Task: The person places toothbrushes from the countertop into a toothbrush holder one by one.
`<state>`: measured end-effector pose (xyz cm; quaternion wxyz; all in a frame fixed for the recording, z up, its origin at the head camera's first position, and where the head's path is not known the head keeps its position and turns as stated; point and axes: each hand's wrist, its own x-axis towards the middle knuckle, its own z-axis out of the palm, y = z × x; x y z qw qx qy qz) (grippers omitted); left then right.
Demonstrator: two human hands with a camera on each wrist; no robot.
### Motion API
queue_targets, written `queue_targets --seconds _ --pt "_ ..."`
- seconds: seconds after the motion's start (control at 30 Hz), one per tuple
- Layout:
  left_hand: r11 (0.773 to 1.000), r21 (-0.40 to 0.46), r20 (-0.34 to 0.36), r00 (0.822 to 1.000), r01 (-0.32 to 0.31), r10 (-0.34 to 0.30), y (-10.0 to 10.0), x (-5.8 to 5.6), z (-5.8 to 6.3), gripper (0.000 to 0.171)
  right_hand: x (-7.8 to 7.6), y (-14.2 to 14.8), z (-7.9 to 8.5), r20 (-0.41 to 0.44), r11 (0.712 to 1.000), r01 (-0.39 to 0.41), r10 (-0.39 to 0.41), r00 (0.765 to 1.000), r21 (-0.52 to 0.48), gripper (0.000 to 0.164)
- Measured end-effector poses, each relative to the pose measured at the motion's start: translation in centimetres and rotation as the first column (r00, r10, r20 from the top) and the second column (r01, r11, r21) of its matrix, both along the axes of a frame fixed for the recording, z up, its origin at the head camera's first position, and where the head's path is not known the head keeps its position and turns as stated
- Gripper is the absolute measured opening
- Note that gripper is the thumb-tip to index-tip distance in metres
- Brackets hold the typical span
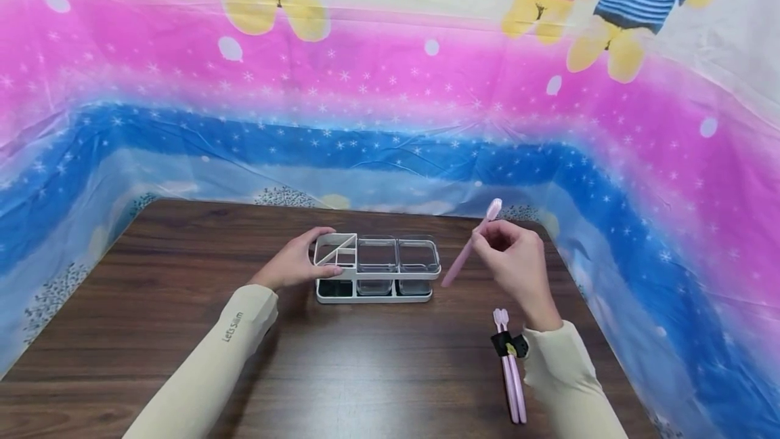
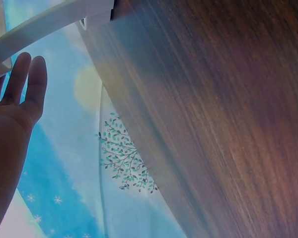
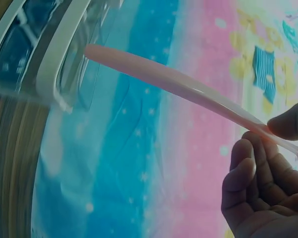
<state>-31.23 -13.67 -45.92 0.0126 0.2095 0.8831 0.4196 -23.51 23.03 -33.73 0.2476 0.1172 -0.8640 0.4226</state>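
A white toothbrush holder point(image 1: 378, 275) with two tiers and clear cups in its right slots stands in the middle of the table. My left hand point(image 1: 296, 259) grips its left end, thumb in front and fingers behind. The left wrist view shows the holder's white rim point(image 2: 44, 22) above the fingertips. To the right of the holder, my right hand point(image 1: 514, 259) pinches a pink toothbrush point(image 1: 461, 263) near its neck, bristle head up. Its handle slants down to the left, and the handle's end is close to the holder's right side in the head view.
Two more pink toothbrushes point(image 1: 513, 385) lie side by side on the brown wooden table point(image 1: 341, 371), below my right hand. A black piece point(image 1: 503, 344) overlaps their necks beside the right cuff. A patterned cloth point(image 1: 390, 87) hangs around the table's back and sides.
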Motion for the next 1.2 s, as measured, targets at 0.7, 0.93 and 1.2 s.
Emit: queue_targets --seconds 0.7,0.93,1.2 --pt "1.000 0.006 -0.038 0.999 0.004 -0.004 -0.1 -0.2 -0.5 0.088 -1.5 -5.7 0.0 -0.045 0.979 -0.183 0.180 0.983 -0.090 0.005" --pt "1.000 0.007 -0.038 0.999 -0.005 0.005 0.0 -0.2 -0.5 0.086 -1.6 -6.9 -0.3 -0.087 0.967 -0.232 0.223 0.971 -0.106 0.005" --pt "1.000 0.015 -0.040 0.999 -0.002 0.003 0.1 -0.3 -0.7 0.086 -1.8 -8.3 -1.2 -0.119 0.948 -0.294 0.280 0.953 -0.122 0.008"
